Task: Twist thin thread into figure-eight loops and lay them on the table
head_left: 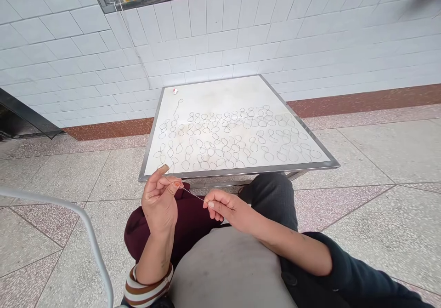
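A thin pale strand (193, 194) runs between my two hands above my lap, just in front of the table's near edge. My left hand (161, 202) pinches one end between thumb and fingers, with a brownish covering on one raised fingertip. The other end is pinched in my right hand (222, 207), a little lower and to the right. Beyond them, many thin dark wire-like loops (253, 147) lie spread in rows over the white tabletop (220, 92). Where the strand ends inside my fingers is hidden.
The metal-edged table (241, 171) stands against a white tiled wall (220, 41). A small red and white item (175, 91) sits at its far left corner. A curved grey tube (90, 234) is at the left, over the speckled floor (372, 151).
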The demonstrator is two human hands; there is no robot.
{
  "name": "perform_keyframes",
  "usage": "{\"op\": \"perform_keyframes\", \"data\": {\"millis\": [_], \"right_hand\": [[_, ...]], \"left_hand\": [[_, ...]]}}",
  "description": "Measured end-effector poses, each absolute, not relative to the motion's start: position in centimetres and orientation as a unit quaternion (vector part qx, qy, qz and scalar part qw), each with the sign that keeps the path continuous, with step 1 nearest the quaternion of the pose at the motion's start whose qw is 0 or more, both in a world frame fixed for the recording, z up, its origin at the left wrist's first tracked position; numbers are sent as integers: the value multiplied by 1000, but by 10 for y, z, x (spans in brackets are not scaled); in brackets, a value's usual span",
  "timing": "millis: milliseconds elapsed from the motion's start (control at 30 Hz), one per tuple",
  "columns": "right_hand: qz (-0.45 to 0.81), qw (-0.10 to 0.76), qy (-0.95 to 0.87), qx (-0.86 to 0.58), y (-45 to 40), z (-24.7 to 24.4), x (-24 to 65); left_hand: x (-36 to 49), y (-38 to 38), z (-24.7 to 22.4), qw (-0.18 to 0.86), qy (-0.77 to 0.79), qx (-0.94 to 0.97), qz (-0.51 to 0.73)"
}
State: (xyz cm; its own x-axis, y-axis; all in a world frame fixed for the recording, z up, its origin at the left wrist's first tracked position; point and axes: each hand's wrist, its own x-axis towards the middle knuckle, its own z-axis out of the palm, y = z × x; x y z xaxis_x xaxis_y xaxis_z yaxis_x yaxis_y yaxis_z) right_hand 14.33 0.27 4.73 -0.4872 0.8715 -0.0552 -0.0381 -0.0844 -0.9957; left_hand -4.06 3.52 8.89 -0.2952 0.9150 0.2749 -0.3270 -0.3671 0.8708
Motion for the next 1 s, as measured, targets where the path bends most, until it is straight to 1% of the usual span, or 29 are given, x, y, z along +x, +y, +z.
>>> {"op": "perform_keyframes", "data": {"millis": [233,400,533,600,733,867,1000], "right_hand": [[685,341,-532,-363,-2,52,140],[658,330,-574,-360,0,50,146],[614,315,-633,-351,14,62,153],[650,325,-598,-338,21,71,150],[765,358,-439,-308,30,79,137],[778,407,-355,-321,32,76,132],[779,436,-311,-325,33,72,133]], "left_hand": [[-43,34,90,431,345,423,719],[-44,33,93,445,333,453,697],[-42,30,92,481,314,483,661],[-40,28,89,508,311,490,636],[-36,26,85,561,325,478,592],[-34,26,85,590,352,473,552],[-33,27,84,602,346,467,548]]}}
